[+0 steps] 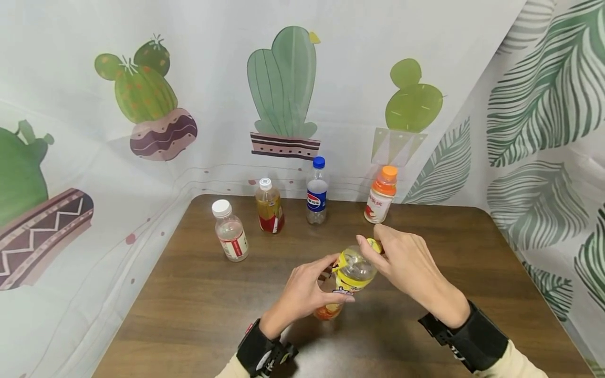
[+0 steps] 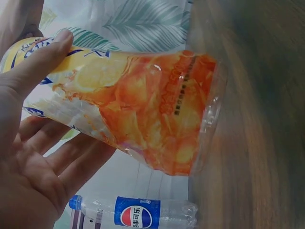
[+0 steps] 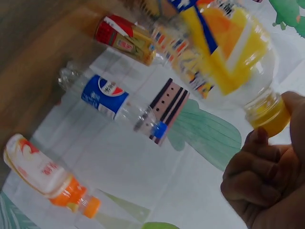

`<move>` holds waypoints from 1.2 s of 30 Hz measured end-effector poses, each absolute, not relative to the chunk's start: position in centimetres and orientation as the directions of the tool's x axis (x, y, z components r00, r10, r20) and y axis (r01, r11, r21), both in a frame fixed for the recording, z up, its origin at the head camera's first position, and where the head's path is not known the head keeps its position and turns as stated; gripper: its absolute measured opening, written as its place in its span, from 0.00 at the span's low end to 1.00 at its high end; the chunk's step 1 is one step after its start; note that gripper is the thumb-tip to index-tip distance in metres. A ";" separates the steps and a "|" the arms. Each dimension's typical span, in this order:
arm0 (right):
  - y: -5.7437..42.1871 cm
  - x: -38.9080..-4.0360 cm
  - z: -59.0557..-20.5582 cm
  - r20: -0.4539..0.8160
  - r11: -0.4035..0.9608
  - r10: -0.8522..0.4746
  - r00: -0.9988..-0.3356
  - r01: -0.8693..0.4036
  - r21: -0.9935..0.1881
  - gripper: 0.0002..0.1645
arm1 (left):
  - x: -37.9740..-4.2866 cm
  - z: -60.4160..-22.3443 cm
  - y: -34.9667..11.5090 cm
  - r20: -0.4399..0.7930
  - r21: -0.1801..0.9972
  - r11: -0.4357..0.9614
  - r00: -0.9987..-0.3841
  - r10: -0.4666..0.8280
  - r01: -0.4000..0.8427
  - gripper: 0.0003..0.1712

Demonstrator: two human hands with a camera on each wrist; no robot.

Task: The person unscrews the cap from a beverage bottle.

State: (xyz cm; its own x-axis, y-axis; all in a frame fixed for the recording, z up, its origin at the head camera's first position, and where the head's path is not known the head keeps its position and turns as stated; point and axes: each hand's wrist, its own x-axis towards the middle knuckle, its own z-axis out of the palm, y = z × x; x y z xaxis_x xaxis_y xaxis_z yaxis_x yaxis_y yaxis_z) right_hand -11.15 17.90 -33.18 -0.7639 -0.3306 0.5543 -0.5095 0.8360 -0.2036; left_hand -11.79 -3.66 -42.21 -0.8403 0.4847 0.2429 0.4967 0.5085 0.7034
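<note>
Holding the tilted yellow-labelled bottle [image 2: 128, 107] in the clamped fingers of the left hand [image 1: 304, 290], over the middle of the desk [image 1: 198, 320], on the near side of the blue-capped bottle [image 1: 316, 198] and, farther right, the orange-capped bottle [image 1: 379, 198]. Pinching its yellow cap [image 3: 270, 118] with the thumb and curled fingers of the right hand [image 1: 412, 261].

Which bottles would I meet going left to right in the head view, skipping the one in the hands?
Wide white-capped bottle, red-and-gold bottle, blue-capped bottle, orange-capped bottle.
</note>
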 end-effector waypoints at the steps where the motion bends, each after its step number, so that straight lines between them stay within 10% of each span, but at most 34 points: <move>1: 17.9 -11.1 -33.0 0.555 0.827 -0.348 -0.755 -0.527 -0.197 0.24 | -11.8 -42.1 -3.7 0.234 0.721 0.491 -0.839 0.492 0.489 0.45; 18: 19.5 -10.7 -32.8 0.542 0.622 -0.597 -0.591 -0.768 -0.152 0.16 | -12.2 -41.9 -4.7 0.137 0.841 0.304 -0.719 0.681 0.448 0.42; 36: 17.5 -10.1 -31.8 0.378 0.916 -0.122 -0.918 -0.251 -0.313 0.27 | -12.0 -42.5 -3.0 0.365 0.526 0.644 -0.832 0.418 0.555 0.46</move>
